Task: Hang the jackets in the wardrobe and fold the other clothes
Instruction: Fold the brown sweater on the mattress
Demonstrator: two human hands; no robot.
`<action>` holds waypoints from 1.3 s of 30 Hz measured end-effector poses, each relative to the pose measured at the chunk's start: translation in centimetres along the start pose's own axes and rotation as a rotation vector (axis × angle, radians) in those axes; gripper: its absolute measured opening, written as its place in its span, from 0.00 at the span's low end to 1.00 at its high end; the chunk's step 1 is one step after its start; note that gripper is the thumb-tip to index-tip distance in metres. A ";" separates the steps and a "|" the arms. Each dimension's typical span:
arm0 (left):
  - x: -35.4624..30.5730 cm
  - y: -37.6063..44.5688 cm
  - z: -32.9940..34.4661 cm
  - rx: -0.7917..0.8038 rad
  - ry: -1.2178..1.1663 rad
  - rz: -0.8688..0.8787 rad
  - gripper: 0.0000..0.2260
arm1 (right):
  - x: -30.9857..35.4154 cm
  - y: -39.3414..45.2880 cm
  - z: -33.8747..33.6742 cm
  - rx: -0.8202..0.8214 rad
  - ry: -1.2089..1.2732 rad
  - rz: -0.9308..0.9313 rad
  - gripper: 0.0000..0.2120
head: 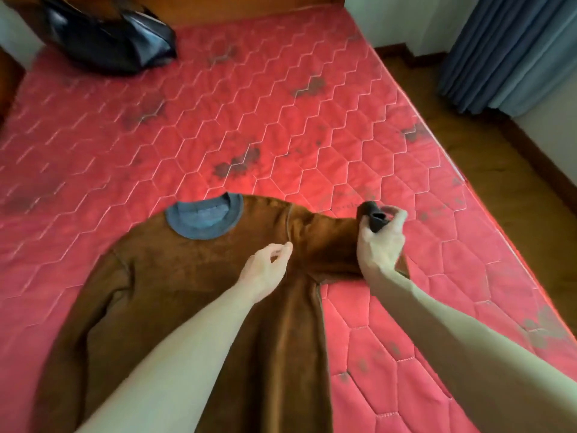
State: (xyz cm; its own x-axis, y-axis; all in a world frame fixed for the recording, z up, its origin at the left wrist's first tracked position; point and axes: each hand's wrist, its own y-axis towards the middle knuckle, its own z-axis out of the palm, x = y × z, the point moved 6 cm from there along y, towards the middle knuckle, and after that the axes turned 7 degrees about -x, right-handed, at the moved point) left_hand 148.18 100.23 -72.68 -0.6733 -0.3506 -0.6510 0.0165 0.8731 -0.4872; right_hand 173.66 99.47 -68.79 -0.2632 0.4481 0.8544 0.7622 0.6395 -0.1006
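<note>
Bed (pixel 281 98): red quilted mattress, wooden floor (pixel 487 151) and blue curtain (pixel 512 48) to its right. Black jacket (pixel 109 42), apparently leather, crumpled at far left corner. Brown sweater (pixel 193 292) spread flat, near edge. Right hand (pixel 379 242) grips its dark cuff (pixel 373 218); left hand (pixel 267 270) rests relaxed on the sweater's chest.

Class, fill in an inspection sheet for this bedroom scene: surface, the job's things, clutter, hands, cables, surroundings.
Surface: red quilted mattress, dark stains in places.
Job's things: brown sweater with grey collar, spread flat at the near edge; black jacket heaped at the far left corner.
Clutter: nothing seen.
Hands: left hand rests on the sweater near its shoulder seam, fingers loosely curled; right hand grips the dark cuff of the sleeve.
Cables: nothing seen.
Surroundings: wooden floor, blue curtain, wooden headboard.
</note>
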 end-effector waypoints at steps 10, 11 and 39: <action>6.7 -0.1 -12.7 -0.110 -0.394 -0.146 0.14 | 5.2 -23.8 16.8 0.664 -0.127 -0.567 0.29; 8.6 0.0 -14.4 -0.180 -0.385 -0.168 0.09 | 5.3 -25.5 17.5 0.742 -0.145 -0.643 0.31; 30.0 0.3 -23.8 -0.620 -0.234 -0.324 0.13 | -8.0 -14.6 13.6 0.564 -1.132 -0.334 0.34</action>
State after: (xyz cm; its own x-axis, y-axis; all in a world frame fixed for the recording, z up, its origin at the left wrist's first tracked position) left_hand 110.34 98.06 -78.50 -0.3971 -0.6257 -0.6714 -0.6241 0.7205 -0.3023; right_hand 156.60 95.04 -81.08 -0.9490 0.3151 0.0071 0.2856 0.8694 -0.4033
